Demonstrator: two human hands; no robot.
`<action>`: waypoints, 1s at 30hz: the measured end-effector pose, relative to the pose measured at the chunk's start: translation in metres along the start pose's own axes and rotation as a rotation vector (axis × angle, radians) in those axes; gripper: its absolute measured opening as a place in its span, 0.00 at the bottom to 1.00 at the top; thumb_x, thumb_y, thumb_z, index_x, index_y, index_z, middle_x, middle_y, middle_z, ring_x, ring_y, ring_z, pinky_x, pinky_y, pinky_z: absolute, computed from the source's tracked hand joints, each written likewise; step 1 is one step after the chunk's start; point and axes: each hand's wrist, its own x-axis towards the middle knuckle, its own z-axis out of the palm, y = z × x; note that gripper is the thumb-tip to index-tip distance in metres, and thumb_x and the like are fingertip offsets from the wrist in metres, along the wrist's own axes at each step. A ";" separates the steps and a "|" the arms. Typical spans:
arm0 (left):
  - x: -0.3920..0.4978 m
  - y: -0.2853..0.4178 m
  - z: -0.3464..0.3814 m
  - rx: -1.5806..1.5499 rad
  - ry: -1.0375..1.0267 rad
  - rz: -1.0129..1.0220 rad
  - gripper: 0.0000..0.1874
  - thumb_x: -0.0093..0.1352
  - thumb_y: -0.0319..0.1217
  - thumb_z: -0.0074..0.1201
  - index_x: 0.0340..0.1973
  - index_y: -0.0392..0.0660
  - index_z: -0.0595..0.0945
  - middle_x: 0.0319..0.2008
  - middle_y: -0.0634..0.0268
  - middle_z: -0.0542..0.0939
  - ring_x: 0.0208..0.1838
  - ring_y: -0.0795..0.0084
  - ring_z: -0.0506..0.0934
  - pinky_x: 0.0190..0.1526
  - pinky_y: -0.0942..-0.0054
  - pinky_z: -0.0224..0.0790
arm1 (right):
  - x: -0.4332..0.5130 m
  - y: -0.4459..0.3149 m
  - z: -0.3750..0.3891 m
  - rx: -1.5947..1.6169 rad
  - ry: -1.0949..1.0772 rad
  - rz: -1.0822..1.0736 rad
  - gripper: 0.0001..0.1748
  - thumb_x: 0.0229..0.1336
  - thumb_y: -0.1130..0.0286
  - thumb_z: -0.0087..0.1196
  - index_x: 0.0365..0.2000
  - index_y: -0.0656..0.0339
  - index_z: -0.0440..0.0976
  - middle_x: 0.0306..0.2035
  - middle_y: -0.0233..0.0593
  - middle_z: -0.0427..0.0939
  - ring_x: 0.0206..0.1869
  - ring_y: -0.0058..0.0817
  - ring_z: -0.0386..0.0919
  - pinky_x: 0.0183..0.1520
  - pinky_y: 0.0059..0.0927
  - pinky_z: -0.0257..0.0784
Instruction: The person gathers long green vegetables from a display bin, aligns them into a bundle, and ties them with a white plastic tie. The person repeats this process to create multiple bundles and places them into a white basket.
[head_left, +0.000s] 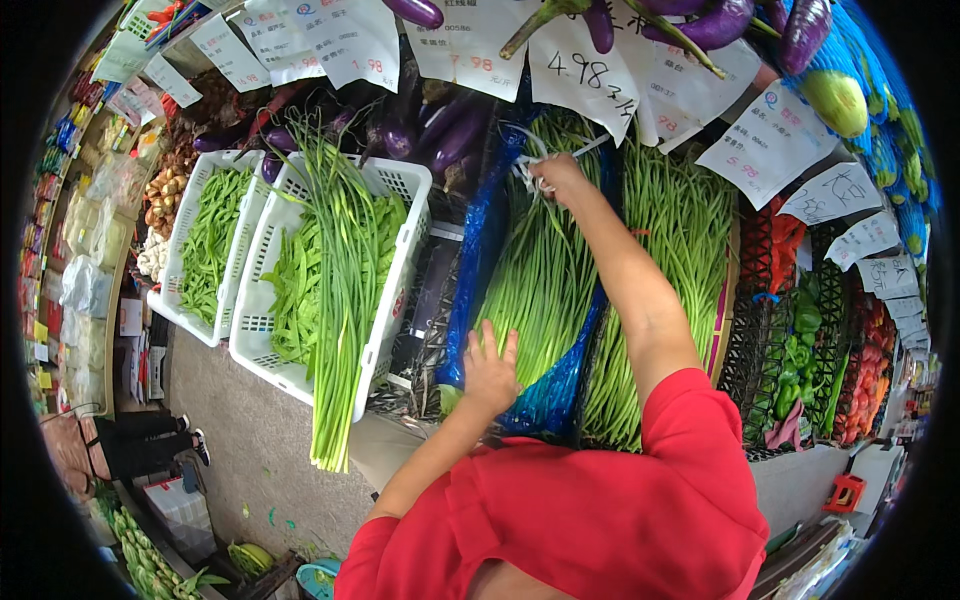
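A long bed of thin green stems (536, 277), which look like garlic scapes, lies before me in a blue plastic liner (551, 397). At its far end my right hand (559, 178) is closed on a white plastic tie (534, 171) around the stems. My left hand (491, 375) has its fingers apart, at the near left edge of the stems and liner; it holds nothing. To the left, a loose bundle of similar stems (341, 315) lies across a white plastic basket (416, 247) of flat green pea pods (292, 300). The bundle's cut ends hang over the basket's near rim.
Long green beans (675, 262) lie just right of the stems. Purple eggplants (457, 135) sit behind, beneath hanging paper price signs (585, 71). Another white basket (244, 247) stands left. Black mesh crates hold green peppers (799, 360). A person (112, 450) is at far left.
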 end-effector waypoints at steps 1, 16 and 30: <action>0.000 0.001 -0.002 0.014 -0.009 -0.004 0.52 0.55 0.43 0.61 0.66 0.49 0.44 0.66 0.40 0.33 0.67 0.36 0.39 0.63 0.49 0.42 | -0.006 -0.012 -0.008 0.009 -0.089 -0.008 0.07 0.46 0.79 0.57 0.25 0.67 0.69 0.17 0.34 0.66 0.13 0.21 0.59 0.14 0.27 0.51; -0.002 0.004 -0.010 -0.002 -0.047 -0.038 0.50 0.57 0.43 0.59 0.66 0.51 0.44 0.66 0.42 0.32 0.68 0.39 0.38 0.64 0.49 0.42 | -0.032 -0.068 -0.058 0.125 -0.052 -0.350 0.08 0.52 0.80 0.48 0.35 0.66 0.66 0.29 0.37 0.70 0.29 0.31 0.74 0.31 0.35 0.71; 0.001 0.001 -0.006 0.047 -0.068 -0.021 0.52 0.57 0.45 0.58 0.66 0.48 0.41 0.65 0.38 0.31 0.67 0.36 0.38 0.63 0.49 0.45 | -0.018 -0.050 -0.042 -0.949 0.333 -0.055 0.22 0.47 0.66 0.53 0.45 0.63 0.71 0.45 0.53 0.74 0.49 0.45 0.72 0.49 0.40 0.69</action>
